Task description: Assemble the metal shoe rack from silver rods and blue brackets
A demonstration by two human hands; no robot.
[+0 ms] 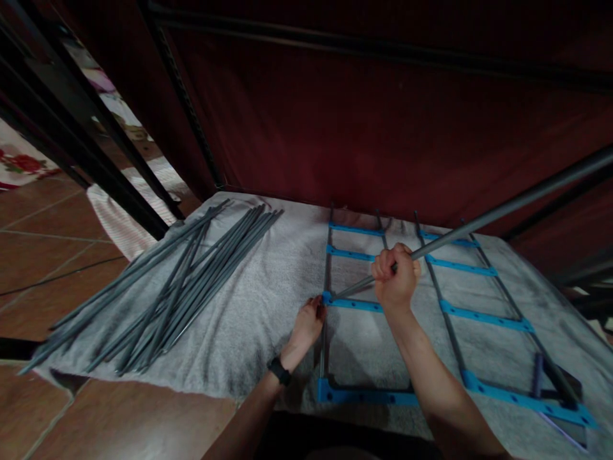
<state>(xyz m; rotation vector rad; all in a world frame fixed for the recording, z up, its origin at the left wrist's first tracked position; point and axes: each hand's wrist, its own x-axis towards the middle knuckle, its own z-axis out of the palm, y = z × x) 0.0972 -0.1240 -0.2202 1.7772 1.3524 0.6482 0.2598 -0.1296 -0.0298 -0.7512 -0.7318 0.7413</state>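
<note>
While the left hand pinches the blue connector, right-hand fingers wrap tightly around a grey rod.

You are on the floor of a home, judging by what surrounds you. Terracotta-coloured square floor tiles with pale grout lines fill the left and lower left of the frame, the sort laid in a living space. At the upper left, a white cloth printed with red flowers lies on that floor, household linen rather than shop stock. A grey terry towel is spread over the tiles across the middle of the frame as a soft mat. Behind it, a dark red fabric panel stretched on slim black metal poles fills the top of the frame, like a cloth wardrobe.
</note>
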